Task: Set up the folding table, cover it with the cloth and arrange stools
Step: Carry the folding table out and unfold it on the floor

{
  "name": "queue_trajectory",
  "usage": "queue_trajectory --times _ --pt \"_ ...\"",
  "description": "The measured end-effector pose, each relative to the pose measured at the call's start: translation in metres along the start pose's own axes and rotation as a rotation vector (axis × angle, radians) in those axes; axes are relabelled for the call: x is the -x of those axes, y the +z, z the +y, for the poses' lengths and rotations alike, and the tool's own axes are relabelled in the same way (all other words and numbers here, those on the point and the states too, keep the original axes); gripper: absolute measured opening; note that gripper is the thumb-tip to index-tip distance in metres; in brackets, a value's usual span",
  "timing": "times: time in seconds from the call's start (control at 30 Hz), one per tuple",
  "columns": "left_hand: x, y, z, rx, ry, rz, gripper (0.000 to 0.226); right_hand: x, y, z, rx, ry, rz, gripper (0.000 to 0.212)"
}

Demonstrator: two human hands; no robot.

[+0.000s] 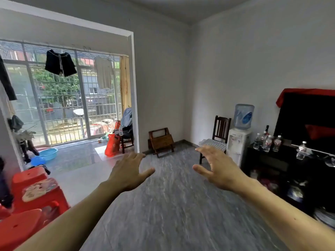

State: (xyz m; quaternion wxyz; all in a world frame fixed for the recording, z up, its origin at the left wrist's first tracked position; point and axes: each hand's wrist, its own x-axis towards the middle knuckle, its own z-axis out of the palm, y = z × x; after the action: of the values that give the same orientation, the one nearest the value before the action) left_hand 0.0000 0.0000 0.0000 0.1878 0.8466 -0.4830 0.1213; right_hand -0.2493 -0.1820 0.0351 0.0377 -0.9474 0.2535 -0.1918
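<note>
i hold both arms out over a grey floor point(172, 205), palms down. my left hand point(129, 172) and right hand point(216, 167) have fingers spread and grip nothing. red plastic stools point(36, 192) are stacked near left. a small wooden stool point(161, 141) stands by the far wall, and a wooden chair point(220, 132) stands right, beside a water dispenser point(238, 140).
</note>
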Motion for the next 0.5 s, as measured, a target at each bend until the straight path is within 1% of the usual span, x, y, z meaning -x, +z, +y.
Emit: queue_trajectory --times 0.07,0.2,0.33,0.43,0.5 --pt "-0.008 0.005 0.004 -0.037 0.017 -0.019 0.079 -0.003 0.000 0.008 -0.013 0.005 -0.009 0.073" --pt "-0.030 0.012 -0.002 -0.032 0.017 0.019 0.076 -0.023 0.011 0.014 -0.001 0.010 -0.021 0.064" --pt "-0.061 0.034 -0.024 -0.046 0.007 0.002 0.077 -0.057 0.039 0.017 -0.032 0.023 -0.054 0.065" --pt "-0.091 0.052 -0.042 -0.027 -0.002 -0.013 0.077 -0.091 0.061 0.020 0.011 0.013 -0.102 0.068" --pt "-0.119 0.062 -0.058 -0.016 0.001 -0.005 0.077 -0.123 0.070 0.021 0.045 0.017 -0.100 0.069"
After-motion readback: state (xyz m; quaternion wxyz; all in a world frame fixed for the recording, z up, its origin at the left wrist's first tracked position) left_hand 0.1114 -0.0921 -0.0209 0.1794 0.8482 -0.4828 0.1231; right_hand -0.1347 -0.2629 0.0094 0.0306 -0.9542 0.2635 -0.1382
